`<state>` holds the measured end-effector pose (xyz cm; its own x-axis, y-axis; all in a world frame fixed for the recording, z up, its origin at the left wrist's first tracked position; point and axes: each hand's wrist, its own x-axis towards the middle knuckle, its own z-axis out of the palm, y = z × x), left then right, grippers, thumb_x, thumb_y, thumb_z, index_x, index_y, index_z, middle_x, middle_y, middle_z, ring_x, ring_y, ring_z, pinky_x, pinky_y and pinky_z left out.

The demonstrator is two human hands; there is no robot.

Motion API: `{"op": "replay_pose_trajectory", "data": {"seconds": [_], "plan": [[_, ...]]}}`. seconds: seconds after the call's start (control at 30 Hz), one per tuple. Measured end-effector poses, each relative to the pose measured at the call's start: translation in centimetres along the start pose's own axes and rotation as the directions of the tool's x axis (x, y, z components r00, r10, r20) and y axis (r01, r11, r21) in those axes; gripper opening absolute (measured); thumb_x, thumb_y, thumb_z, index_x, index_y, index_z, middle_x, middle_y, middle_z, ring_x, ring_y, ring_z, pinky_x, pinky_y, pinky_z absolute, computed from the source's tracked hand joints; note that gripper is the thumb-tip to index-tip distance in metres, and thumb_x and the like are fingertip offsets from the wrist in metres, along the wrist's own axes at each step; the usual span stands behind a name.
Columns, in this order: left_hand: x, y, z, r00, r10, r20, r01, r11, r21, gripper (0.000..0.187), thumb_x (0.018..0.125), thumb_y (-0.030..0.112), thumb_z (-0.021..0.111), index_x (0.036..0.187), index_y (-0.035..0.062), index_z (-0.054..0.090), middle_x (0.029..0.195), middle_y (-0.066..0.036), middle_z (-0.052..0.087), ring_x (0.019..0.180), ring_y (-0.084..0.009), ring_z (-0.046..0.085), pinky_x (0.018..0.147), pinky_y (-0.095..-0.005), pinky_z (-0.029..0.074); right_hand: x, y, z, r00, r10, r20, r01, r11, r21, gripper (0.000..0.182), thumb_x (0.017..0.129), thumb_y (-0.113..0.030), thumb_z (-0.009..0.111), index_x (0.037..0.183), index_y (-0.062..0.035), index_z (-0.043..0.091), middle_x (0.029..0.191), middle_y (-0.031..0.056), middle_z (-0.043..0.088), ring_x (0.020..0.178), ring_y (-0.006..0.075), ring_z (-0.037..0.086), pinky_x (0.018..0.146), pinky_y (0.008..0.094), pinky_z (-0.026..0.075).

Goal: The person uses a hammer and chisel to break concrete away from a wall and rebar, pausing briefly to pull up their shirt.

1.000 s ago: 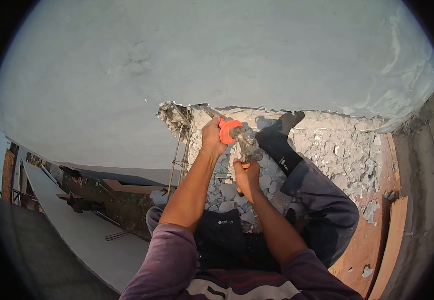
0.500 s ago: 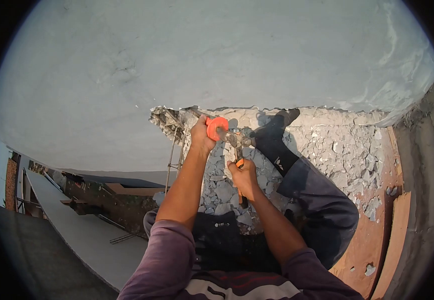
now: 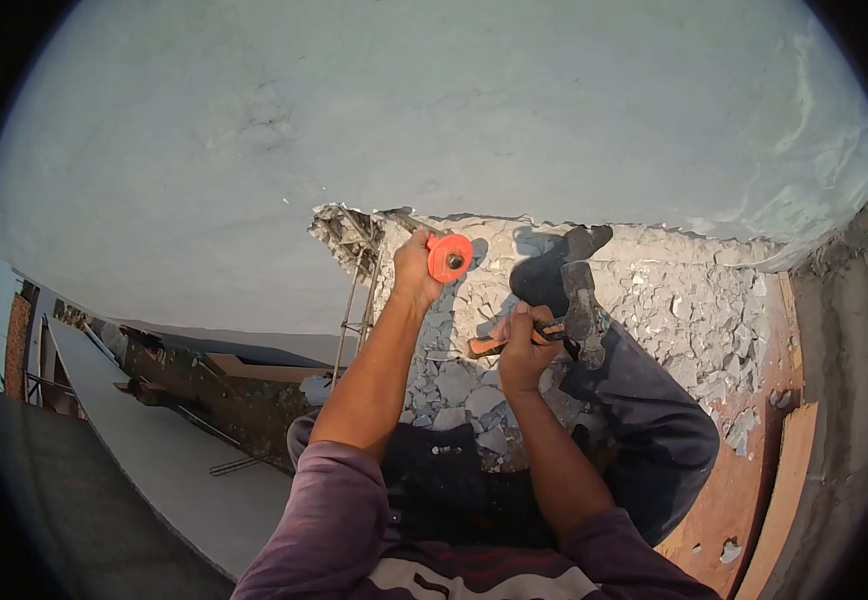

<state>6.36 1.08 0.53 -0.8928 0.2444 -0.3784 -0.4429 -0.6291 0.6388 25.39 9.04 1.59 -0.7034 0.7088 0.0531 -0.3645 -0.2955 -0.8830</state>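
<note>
At the ragged lower edge of a grey wall (image 3: 554,120), a person holds a chisel (image 3: 455,262) in the left hand (image 3: 416,268), fingers wrapped round it beside its red guard (image 3: 465,246). The right hand (image 3: 522,352) is closed firmly on the orange-and-black handle of a hammer (image 3: 582,318), its head out to the right, well apart from the chisel and above a bent leg. Broken concrete (image 3: 469,390) lies below, beside exposed rebar (image 3: 347,325). The step in hand appears to be chipping, between blows; another strike would call for a steady chisel and a square hit on its end, clear of the left hand. Whether the tip touches concrete cannot be told.
</note>
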Motion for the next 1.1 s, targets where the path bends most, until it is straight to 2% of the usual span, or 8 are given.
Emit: {"op": "replay_pose_trajectory", "data": {"seconds": [0.13, 0.37, 0.63, 0.73, 0.83, 0.93, 1.03, 1.1], "plan": [[1.2, 0.0, 0.2, 0.996, -0.04, -0.075, 0.037, 0.998, -0.046, 0.019, 0.102, 0.021, 0.052, 0.092, 0.0054, 0.056, 0.083, -0.006, 0.056, 0.072, -0.0193, 0.059, 0.064, -0.037, 0.054, 0.3, 2.6, -0.4, 0.839, 0.505, 0.205, -0.379, 0.811, -0.446, 0.026, 0.094, -0.019, 0.067, 0.076, -0.0027, 0.056, 0.059, 0.0015, 0.052, 0.048, 0.011, 0.048, 0.047, 0.0327, 0.044], [0.3, -1.8, 0.5, 0.983, 0.129, -0.132, -0.146, 0.981, -0.128, 0.02, 0.101, 0.02, 0.047, 0.089, 0.0067, 0.056, 0.081, -0.003, 0.056, 0.071, -0.019, 0.06, 0.062, -0.0379, 0.054, 0.0, 3.1, -2.4, 0.993, 0.098, 0.07, -0.073, 0.953, -0.292, 0.022, 0.093, -0.014, 0.067, 0.078, -0.0028, 0.056, 0.055, 0.0016, 0.052, 0.043, 0.0104, 0.048, 0.041, 0.0289, 0.04], [-4.5, -3.4, -4.2, 0.984, 0.058, -0.167, -0.052, 0.998, 0.04, 0.018, 0.097, 0.016, 0.048, 0.081, 0.0093, 0.052, 0.074, -0.004, 0.053, 0.059, -0.0172, 0.053, 0.054, -0.0354, 0.051, 1.0, 1.3, -3.0, 0.971, 0.239, 0.012, -0.224, 0.924, -0.309, 0.025, 0.092, -0.017, 0.069, 0.075, -0.0022, 0.058, 0.059, -0.0019, 0.051, 0.052, 0.0079, 0.045, 0.049, 0.0313, 0.035], [-5.3, -1.9, -3.9, 0.995, -0.011, -0.099, 0.028, 0.984, 0.173, 0.02, 0.099, 0.018, 0.049, 0.081, 0.0087, 0.053, 0.074, -0.004, 0.052, 0.06, -0.017, 0.054, 0.056, -0.0352, 0.051, 0.7, 1.4, -2.7, 0.975, 0.219, 0.041, -0.2, 0.941, -0.274, 0.028, 0.092, -0.013, 0.067, 0.069, -0.0025, 0.056, 0.052, 0.0019, 0.052, 0.04, 0.0102, 0.047, 0.04, 0.0294, 0.039], [-2.7, -0.4, -4.4, 0.998, -0.062, -0.022, 0.064, 0.993, 0.104, 0.022, 0.102, 0.021, 0.049, 0.087, 0.007, 0.054, 0.077, -0.004, 0.054, 0.065, -0.0166, 0.056, 0.06, -0.0347, 0.053, 0.2, 1.5, -2.8, 0.987, 0.142, 0.074, -0.099, 0.905, -0.413, 0.026, 0.093, -0.013, 0.067, 0.072, -0.0027, 0.056, 0.054, 0.0017, 0.053, 0.041, 0.0092, 0.047, 0.04, 0.0294, 0.038], [-1.5, 0.7, -4.3, 0.996, -0.09, 0.029, 0.088, 0.995, 0.053, 0.019, 0.103, 0.02, 0.051, 0.094, 0.0044, 0.056, 0.081, -0.005, 0.057, 0.069, -0.0166, 0.059, 0.063, -0.0339, 0.055, -0.9, 0.1, -2.5, 0.977, 0.204, 0.067, -0.147, 0.862, -0.484, 0.026, 0.093, -0.021, 0.069, 0.08, -0.0004, 0.06, 0.062, 0.0, 0.054, 0.058, 0.0101, 0.052, 0.056, 0.0321, 0.043], [-1.9, 1.3, -4.6, 0.989, -0.128, 0.07, 0.124, 0.99, 0.062, 0.02, 0.104, 0.02, 0.051, 0.099, 0.0028, 0.058, 0.085, -0.005, 0.06, 0.071, -0.0169, 0.061, 0.065, -0.0328, 0.058, -1.5, 0.8, -2.0, 0.973, -0.105, 0.206, 0.189, 0.874, -0.447, 0.022, 0.096, -0.016, 0.065, 0.081, -0.0035, 0.056, 0.061, 0.0008, 0.053, 0.05, 0.0081, 0.049, 0.045, 0.0298, 0.039], [-2.9, 1.5, -4.3, 0.983, -0.15, 0.103, 0.14, 0.985, 0.098, 0.02, 0.103, 0.02, 0.052, 0.1, 0.0019, 0.059, 0.085, -0.005, 0.061, 0.071, -0.0168, 0.062, 0.064, -0.0322, 0.058, -1.8, 0.8, -2.1, 0.879, -0.297, 0.374, 0.477, 0.582, -0.658, 0.021, 0.099, -0.016, 0.061, 0.082, -0.0053, 0.053, 0.066, 0.0007, 0.053, 0.055, 0.0078, 0.048, 0.048, 0.0286, 0.041]]}}
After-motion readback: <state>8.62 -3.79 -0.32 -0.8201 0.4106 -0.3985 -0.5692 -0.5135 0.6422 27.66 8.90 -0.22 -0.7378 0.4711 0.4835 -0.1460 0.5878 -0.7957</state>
